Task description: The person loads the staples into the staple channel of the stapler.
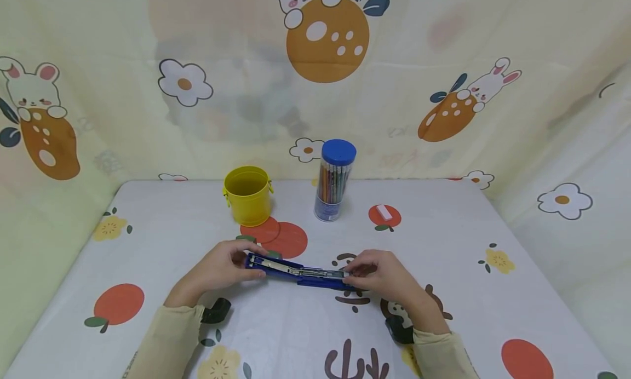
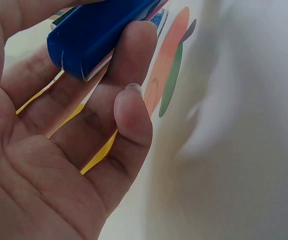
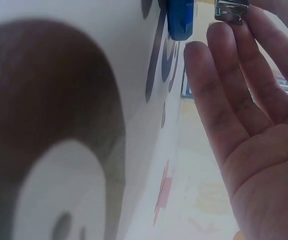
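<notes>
And here's the blue stapler [image 1: 298, 271], spread wide open mid-table, just above or on the white cloth [image 1: 281, 335] — the views don't settle which — with both hands on it. The left hand [image 1: 227, 266] has its far end gripped between thumb and fingers, the blue shell filling the top of the left wrist view. Over on the other side, the right hand [image 1: 382, 272] pinches the metal channel [image 1: 320, 273] near its tip, and the right wrist view shows that metal end at the fingertips, the blue base just beside. What's in the channel? A greyish strip, too small to call.

Now to the back of the table, and two containers upright! On the left, the yellow bucket [image 1: 250, 206], open-topped, a ring on each side, its inner wall in sight but its floor hidden. To its right, well apart, the clear tube [image 1: 327, 210], blue lid [image 1: 338, 152] on, packed with pencils [image 1: 331, 183] standing side by side. And right of the tube — a pink-and-white eraser [image 1: 383, 212], lying on a printed red fruit.
</notes>
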`<state>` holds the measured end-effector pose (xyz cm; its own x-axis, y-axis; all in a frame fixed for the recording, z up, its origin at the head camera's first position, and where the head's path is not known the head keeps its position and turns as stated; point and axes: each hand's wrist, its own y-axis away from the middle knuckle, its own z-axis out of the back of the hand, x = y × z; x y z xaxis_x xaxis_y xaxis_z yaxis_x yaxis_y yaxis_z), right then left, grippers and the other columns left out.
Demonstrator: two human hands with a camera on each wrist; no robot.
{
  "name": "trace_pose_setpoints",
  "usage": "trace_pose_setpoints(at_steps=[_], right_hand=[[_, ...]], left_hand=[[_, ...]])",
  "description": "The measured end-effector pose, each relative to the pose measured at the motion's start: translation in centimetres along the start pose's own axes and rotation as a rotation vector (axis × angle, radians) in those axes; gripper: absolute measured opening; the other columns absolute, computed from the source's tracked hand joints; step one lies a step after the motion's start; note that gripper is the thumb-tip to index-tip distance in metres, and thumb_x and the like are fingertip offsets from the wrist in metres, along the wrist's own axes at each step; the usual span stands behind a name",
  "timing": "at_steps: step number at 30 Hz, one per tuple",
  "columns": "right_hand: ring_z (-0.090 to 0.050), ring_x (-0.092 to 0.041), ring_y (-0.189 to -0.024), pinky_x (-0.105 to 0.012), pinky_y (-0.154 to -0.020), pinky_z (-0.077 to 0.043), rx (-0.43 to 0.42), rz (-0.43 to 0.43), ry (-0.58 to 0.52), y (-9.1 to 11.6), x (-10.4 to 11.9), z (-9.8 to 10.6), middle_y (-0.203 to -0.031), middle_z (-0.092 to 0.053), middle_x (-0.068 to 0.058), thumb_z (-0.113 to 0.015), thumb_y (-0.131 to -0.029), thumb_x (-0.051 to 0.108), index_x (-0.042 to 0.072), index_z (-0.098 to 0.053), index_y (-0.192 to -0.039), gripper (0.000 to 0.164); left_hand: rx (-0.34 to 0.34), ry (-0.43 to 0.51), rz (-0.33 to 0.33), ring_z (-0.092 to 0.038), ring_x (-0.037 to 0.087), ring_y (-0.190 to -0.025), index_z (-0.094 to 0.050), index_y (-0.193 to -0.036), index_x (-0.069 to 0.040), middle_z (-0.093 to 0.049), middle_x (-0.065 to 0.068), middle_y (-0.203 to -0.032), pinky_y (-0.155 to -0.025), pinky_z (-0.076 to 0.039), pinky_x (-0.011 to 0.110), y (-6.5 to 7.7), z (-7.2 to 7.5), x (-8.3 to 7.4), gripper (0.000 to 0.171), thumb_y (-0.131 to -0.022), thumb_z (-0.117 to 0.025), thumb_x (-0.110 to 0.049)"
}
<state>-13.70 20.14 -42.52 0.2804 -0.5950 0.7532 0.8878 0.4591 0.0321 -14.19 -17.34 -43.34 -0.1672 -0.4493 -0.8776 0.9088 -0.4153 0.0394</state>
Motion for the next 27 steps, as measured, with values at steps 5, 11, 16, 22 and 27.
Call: trace_pose_setpoints(at_steps=[5,11,16,22,27], right_hand=[[-0.063,-0.014,-0.08,-0.025,-0.073,-0.055,-0.002,-0.007,0.025,-0.07,0.08,-0.05,-0.089,-0.066,0.009,-0.084,-0.084,0.02,0.018,-0.079,-0.097,0.014],[-0.063,-0.015,-0.077,-0.026,-0.071,-0.055,-0.006,-0.028,0.026,-0.08,0.25,-0.12,-0.085,-0.065,0.007,-0.085,-0.083,0.02,0.016,-0.079,-0.097,0.016],[-0.062,-0.015,-0.078,-0.027,-0.072,-0.055,-0.002,-0.049,0.017,-0.1,0.21,-0.21,-0.085,-0.065,0.007,-0.086,-0.082,0.018,0.017,-0.078,-0.098,0.017],[-0.063,-0.015,-0.078,-0.027,-0.074,-0.055,0.001,-0.056,0.012,-0.09,0.2,-0.17,-0.086,-0.066,0.007,-0.086,-0.082,0.017,0.017,-0.078,-0.098,0.018],[-0.063,-0.015,-0.079,-0.026,-0.074,-0.055,0.008,-0.057,-0.007,-0.06,0.19,-0.13,-0.087,-0.066,0.006,-0.086,-0.081,0.017,0.016,-0.078,-0.099,0.019]], left_hand=[[-0.003,-0.007,0.002,-0.055,0.021,-0.07,-0.073,-0.112,-0.018,-0.061,0.003,-0.097,-0.058,-0.045,0.025,0.05,0.03,0.01,0.036,-0.08,-0.088,-0.024],[0.003,-0.012,-0.009,-0.055,0.021,-0.07,-0.073,-0.113,-0.014,-0.06,0.005,-0.095,-0.058,-0.045,0.025,0.14,0.06,-0.06,0.037,-0.08,-0.088,-0.024],[-0.002,-0.018,0.009,-0.055,0.021,-0.071,-0.073,-0.112,-0.016,-0.06,0.004,-0.093,-0.058,-0.045,0.026,0.09,0.1,-0.16,0.037,-0.08,-0.088,-0.025],[0.005,-0.007,0.021,-0.056,0.022,-0.072,-0.073,-0.113,-0.019,-0.06,0.004,-0.092,-0.059,-0.046,0.026,0.06,0.12,-0.32,0.037,-0.08,-0.088,-0.026],[0.01,-0.005,0.018,-0.055,0.022,-0.071,-0.073,-0.113,-0.018,-0.059,0.004,-0.09,-0.058,-0.045,0.026,0.09,0.11,-0.27,0.037,-0.08,-0.088,-0.026]])
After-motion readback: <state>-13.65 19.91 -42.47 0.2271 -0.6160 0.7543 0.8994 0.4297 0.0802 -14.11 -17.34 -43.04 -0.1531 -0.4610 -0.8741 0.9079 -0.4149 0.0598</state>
